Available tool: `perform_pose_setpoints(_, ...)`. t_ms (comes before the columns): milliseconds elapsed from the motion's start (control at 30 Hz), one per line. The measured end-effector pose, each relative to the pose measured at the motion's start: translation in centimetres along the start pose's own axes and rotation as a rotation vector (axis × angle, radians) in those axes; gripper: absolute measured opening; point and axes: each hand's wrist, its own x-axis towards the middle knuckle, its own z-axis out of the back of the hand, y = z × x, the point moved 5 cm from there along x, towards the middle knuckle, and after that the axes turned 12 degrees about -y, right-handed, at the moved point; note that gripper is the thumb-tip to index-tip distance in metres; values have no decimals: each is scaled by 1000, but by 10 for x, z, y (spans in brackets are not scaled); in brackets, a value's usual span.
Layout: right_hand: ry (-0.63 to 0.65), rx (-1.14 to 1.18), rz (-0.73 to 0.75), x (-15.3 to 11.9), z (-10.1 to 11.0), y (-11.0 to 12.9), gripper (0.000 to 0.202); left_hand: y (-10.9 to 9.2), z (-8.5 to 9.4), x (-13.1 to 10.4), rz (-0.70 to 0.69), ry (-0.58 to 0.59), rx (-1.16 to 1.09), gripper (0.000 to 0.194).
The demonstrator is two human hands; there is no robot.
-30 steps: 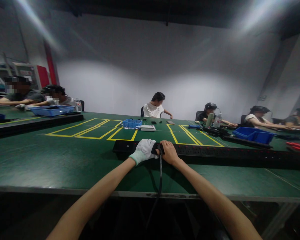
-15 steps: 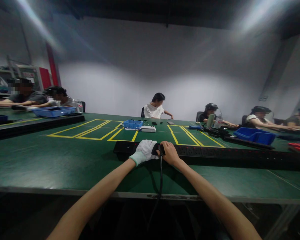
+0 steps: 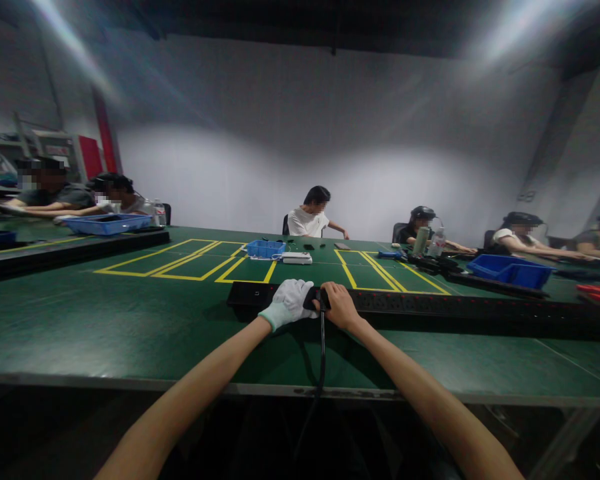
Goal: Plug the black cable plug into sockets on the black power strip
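Observation:
A long black power strip (image 3: 395, 304) lies across the green table in front of me, its row of sockets facing up. My left hand (image 3: 291, 298), in a white glove with a pale green cuff, is closed over the strip near its left end. Right beside it, my bare right hand (image 3: 339, 303) has its fingers closed round a black plug (image 3: 322, 300) at the strip's top. From the plug a black cable (image 3: 323, 353) hangs over the table's front edge. My fingers partly hide the plug, and I cannot tell how deep it sits.
Yellow tape rectangles (image 3: 180, 275) mark the green table (image 3: 105, 320). Beyond the strip are a small blue basket (image 3: 266, 249) and a white box-shaped device (image 3: 297, 258). Blue bins (image 3: 510, 271) stand at the right, a blue tray (image 3: 109, 224) at the left. Several people sit around.
Both my hands, the plug and the strip keep their places. At the far left, a co-worker's hand has shifted slightly.

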Motion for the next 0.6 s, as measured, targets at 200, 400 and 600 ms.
perform_pose_setpoints(200, -1, 5, -6, 1, 1, 1, 24, 0, -1, 1, 14, 19, -5, 81)
perform_pose_setpoints(400, 3, -1, -7, 0, 0, 0, 26, -1, 3, 0, 8, 10, -4, 79)
perform_pose_setpoints(600, 3, -6, -7, 0, -1, 0, 29, -1, 3, 0, 9, 14, 1, 80)
